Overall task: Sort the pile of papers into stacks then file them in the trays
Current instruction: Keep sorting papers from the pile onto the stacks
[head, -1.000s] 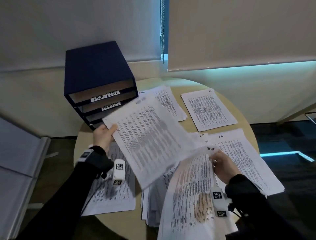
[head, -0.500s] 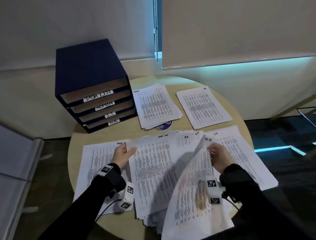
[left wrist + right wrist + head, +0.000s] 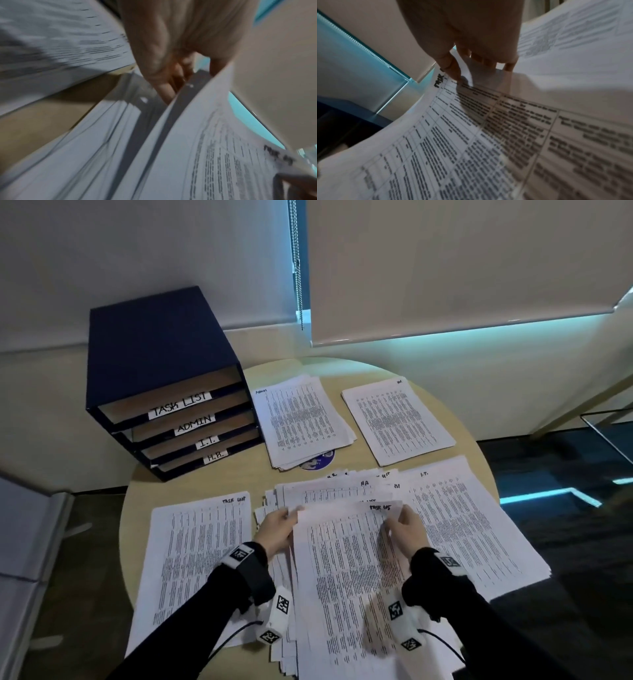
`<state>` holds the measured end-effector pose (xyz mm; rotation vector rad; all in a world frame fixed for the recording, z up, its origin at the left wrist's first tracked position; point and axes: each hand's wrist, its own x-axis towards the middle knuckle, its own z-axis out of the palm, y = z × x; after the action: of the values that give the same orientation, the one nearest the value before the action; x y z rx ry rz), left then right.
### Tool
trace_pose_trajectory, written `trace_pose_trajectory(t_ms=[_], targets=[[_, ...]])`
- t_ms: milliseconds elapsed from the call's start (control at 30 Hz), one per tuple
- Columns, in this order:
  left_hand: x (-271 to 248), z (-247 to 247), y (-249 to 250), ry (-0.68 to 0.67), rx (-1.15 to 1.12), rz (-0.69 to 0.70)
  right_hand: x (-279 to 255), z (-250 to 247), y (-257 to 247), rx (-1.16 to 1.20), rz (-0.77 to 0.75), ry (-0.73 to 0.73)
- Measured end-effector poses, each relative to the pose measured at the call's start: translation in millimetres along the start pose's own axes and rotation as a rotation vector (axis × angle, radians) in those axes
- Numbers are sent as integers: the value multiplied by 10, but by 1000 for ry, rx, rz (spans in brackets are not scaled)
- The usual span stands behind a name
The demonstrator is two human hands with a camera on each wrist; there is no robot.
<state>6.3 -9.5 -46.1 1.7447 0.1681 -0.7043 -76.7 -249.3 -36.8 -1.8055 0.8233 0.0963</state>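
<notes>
White printed sheets cover most of the round desk [image 3: 442, 405]. Both hands hold one lifted sheet [image 3: 342, 577] headed "TASK LIST" above the unsorted pile [image 3: 329, 491]. The right hand [image 3: 406, 530] makes its grip near the sheet's top right corner, thumb on the printed face and fingers [image 3: 489, 63] curled behind it, a clear pinch in the right wrist view. The left hand [image 3: 275, 529] grips the sheet's left edge, fingers [image 3: 164, 88] tucked under it and the thumb over the top; that view is blurred, so finer detail is lost.

Left of the left grip lies a flat stack [image 3: 191, 559] marked "TASK LIST". Right of the right grip spreads a thick stack [image 3: 479, 525] marked "I.T." Beyond both grips, farther across the desk, sit two more stacks: one marked "Admin" [image 3: 301, 419] and one [image 3: 397, 419] whose heading is too small to read. Beyond the left grip and to its left stands the dark blue tray unit [image 3: 154, 344], its four slots labelled TASK LIST, ADMIN, I.T. and H.R. from top down.
</notes>
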Motion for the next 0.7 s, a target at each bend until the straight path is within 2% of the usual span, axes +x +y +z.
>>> trace_pose_trajectory(t_ms=[33, 100, 133, 167, 233, 333, 467, 533, 633, 700], targets=[[65, 22, 74, 78, 167, 61, 2, -26, 34, -29, -4, 0], [253, 77, 225, 256, 660, 262, 4, -68, 110, -105, -11, -9], [332, 125, 307, 284, 891, 364, -5, -80, 135, -134, -24, -10], [413, 177, 370, 249, 1055, 422, -24, -91, 151, -140, -39, -13], [543, 270, 448, 135, 1250, 403, -75, -98, 131, -117, -61, -19], [550, 377, 439, 92, 1297, 453, -97, -119, 101, -110, -59, 21], [413, 453, 371, 166, 1077, 655, -113, -128, 48, -157, -55, 10], [340, 469, 300, 161, 1051, 760, -106, -137, 51, -140, -62, 22], [234, 467, 194, 94, 1113, 930, -117, -150, 29, -140, -74, 20], [212, 446, 141, 103, 1217, 917, -100, -143, 57, -147, -73, 12]])
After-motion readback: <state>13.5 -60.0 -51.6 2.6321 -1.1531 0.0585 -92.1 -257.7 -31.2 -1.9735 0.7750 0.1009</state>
